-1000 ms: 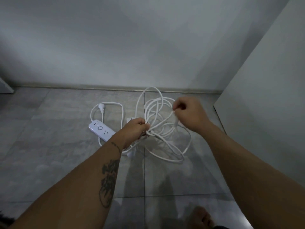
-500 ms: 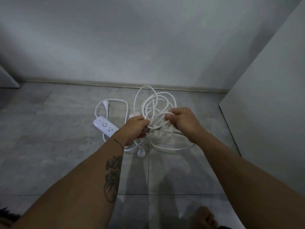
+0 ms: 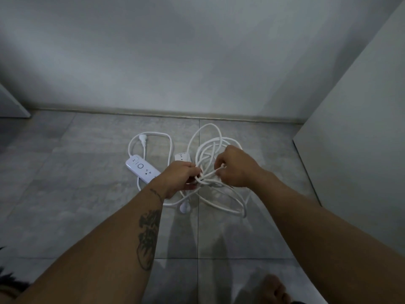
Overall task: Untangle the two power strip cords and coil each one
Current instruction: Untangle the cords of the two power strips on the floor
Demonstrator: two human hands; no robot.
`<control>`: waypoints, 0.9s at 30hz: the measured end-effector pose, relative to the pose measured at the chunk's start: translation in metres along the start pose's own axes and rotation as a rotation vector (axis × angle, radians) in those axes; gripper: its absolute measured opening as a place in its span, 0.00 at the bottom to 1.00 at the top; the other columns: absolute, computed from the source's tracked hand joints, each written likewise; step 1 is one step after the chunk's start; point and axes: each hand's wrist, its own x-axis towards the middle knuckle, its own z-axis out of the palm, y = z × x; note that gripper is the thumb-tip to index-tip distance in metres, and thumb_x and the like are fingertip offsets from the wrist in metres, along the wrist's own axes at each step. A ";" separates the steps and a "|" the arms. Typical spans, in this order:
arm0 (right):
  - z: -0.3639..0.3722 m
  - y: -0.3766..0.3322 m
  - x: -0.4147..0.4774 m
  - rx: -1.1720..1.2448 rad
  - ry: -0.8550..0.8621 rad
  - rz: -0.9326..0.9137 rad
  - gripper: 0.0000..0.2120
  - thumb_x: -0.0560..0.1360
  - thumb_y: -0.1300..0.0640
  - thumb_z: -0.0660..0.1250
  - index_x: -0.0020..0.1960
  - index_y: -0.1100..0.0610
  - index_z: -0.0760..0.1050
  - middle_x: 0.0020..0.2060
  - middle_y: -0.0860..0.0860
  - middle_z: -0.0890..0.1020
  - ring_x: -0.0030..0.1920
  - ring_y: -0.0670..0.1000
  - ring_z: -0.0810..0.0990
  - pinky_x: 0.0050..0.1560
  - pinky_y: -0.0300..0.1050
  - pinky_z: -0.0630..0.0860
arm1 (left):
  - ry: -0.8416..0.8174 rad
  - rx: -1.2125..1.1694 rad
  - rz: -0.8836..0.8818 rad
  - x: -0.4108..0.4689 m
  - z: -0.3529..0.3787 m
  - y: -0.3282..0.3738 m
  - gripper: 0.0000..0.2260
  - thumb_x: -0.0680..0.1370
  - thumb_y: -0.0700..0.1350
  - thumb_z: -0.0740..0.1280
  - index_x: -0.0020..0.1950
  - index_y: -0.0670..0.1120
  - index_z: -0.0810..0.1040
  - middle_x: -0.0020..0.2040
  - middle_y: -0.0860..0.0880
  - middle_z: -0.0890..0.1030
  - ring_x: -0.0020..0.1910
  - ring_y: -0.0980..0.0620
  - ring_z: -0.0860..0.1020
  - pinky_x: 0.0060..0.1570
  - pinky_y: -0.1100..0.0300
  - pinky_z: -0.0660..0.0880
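Two white power strip cords lie tangled on the grey tile floor. One power strip [image 3: 142, 168] lies flat at the left, its plug [image 3: 143, 137] behind it and a thin cord loop [image 3: 169, 145] running round. A second power strip [image 3: 182, 157] shows behind my left hand. The tangled cord bundle [image 3: 210, 150] sits in the middle. My left hand [image 3: 180, 175] grips several strands at the knot. My right hand [image 3: 235, 168] pinches a strand just right of it. Another plug [image 3: 184, 207] lies on the floor below my left hand.
A white wall with a baseboard [image 3: 197, 115] closes the far side. A white panel [image 3: 355, 150] stands upright at the right. Another white edge [image 3: 13, 106] shows at the far left. My bare foot [image 3: 274, 288] is at the bottom.
My right hand has come in from the right and down to the knot, close to my left hand. The cord loops have been drawn together. My left hand has kept its hold.
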 end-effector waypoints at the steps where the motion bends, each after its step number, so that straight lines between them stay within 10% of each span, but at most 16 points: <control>1: 0.002 0.000 -0.001 -0.028 0.009 -0.007 0.04 0.70 0.55 0.70 0.43 0.49 0.83 0.47 0.47 0.77 0.47 0.51 0.79 0.45 0.47 0.77 | -0.004 0.000 0.001 0.000 0.000 0.000 0.05 0.76 0.36 0.68 0.46 0.34 0.80 0.39 0.39 0.79 0.38 0.47 0.78 0.46 0.52 0.82; 14: -0.019 0.028 -0.005 0.483 0.181 0.125 0.13 0.72 0.60 0.70 0.30 0.52 0.75 0.25 0.44 0.75 0.25 0.37 0.73 0.32 0.38 0.67 | 0.031 0.192 0.056 0.002 0.010 0.026 0.11 0.77 0.43 0.67 0.51 0.36 0.81 0.42 0.40 0.78 0.42 0.46 0.76 0.46 0.53 0.75; 27: 0.006 0.006 -0.003 0.011 0.022 -0.030 0.06 0.68 0.52 0.72 0.44 0.44 0.79 0.36 0.42 0.76 0.41 0.48 0.77 0.42 0.42 0.70 | -0.030 0.286 0.022 -0.001 0.011 0.015 0.07 0.74 0.43 0.69 0.42 0.40 0.83 0.39 0.42 0.81 0.38 0.48 0.77 0.41 0.57 0.75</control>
